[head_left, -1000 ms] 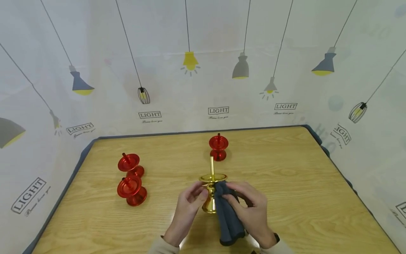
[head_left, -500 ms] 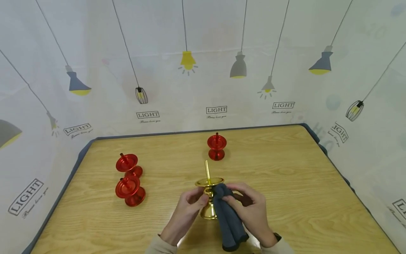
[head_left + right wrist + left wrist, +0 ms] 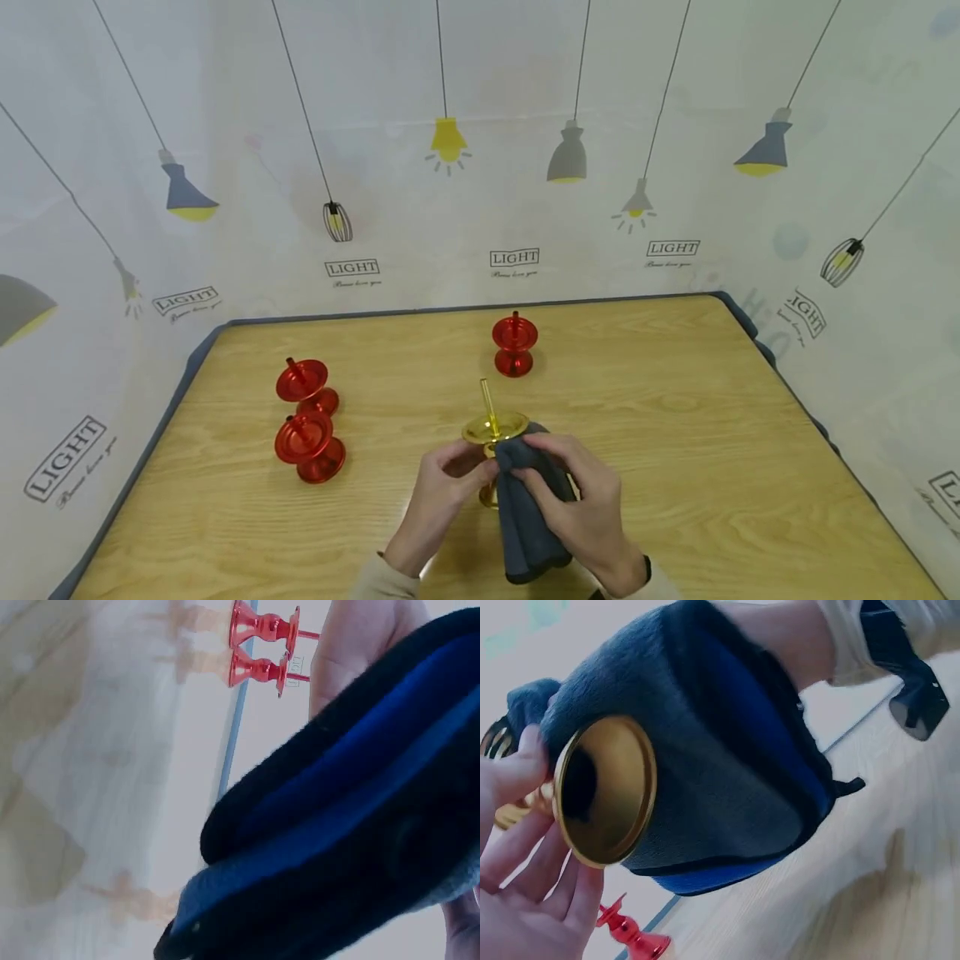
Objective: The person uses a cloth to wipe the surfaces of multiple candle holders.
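Observation:
A shiny gold candle holder (image 3: 480, 430), with a wide dish and an upright spike, is held above the table and leans slightly left. My left hand (image 3: 435, 504) grips its stem from the left. In the left wrist view the hollow underside of its base (image 3: 619, 799) faces the camera, with the left fingers behind it. My right hand (image 3: 588, 504) pinches a folded dark blue-grey cloth (image 3: 528, 521) against the stem's right side. The cloth hides part of the stem and base. Its bright blue inner layer (image 3: 330, 825) fills much of the right wrist view.
Two red candle holders, a rear one (image 3: 302, 382) and a front one (image 3: 303, 437), stand close together at the left. Another red candle holder (image 3: 514, 337) stands toward the back. The wood-grain table (image 3: 712, 450) has a lamp-printed sheet (image 3: 420, 208) around it.
The gold candle holder has come slightly left, and its spike tilts more to the left. My right hand has brought the cloth further left over the stem and base.

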`<state>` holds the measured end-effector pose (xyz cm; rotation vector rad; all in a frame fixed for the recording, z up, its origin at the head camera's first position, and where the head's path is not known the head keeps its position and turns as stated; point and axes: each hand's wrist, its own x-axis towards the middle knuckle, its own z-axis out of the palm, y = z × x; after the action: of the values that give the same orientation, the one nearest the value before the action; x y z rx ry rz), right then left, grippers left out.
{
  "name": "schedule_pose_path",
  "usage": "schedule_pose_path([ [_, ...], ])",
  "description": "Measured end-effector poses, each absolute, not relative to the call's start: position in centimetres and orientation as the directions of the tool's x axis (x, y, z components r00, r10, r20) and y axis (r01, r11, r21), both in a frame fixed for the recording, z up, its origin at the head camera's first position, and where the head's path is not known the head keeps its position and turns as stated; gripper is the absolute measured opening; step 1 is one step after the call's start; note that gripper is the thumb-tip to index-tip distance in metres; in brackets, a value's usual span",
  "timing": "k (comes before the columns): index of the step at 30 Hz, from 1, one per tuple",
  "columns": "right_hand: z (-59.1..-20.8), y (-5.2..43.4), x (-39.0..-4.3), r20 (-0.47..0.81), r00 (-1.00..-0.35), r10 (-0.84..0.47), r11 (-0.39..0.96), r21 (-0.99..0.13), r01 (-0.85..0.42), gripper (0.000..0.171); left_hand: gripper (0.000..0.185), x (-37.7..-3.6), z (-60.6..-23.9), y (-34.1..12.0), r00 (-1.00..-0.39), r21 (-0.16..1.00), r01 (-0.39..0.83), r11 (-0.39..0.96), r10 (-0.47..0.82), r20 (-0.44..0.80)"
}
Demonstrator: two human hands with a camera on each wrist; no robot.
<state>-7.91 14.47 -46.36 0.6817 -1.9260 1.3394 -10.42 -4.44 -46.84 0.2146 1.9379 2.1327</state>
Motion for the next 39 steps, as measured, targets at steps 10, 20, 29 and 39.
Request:
schedule_pose_path([
  [10,-46.3,15.8,-8.8,0.553,-0.833,0.004,0.227,-0.812,-0.538,0.028,0.046,-12.2,-47.9,-4.6,-0.924,0.994,-0.01,-0.109,0.381,0.033],
  [20,-44.3,21.1,-8.3,0.334,-0.894,0.299,0.197,-0.938,-0.284,0.022,0.04,-16.9,-50.0,-1.5,-0.997,0.999,0.04,0.013,0.061,0.039],
  [29,-44.3,21.7,-6.8,0.41,-0.886,0.218,0.147,-0.911,-0.386,0.024,0.039,-18.3,-51.5,-1.3,-0.997,0.991,0.022,0.132,-0.077,0.032],
  [39,-44.7,20.8,-5.7,0.327,-0.914,0.241,0.166,-0.941,-0.293,0.025,0.062,-17.3,-52.4,-0.7,-0.992,0.951,0.127,0.28,0.029,0.124],
])
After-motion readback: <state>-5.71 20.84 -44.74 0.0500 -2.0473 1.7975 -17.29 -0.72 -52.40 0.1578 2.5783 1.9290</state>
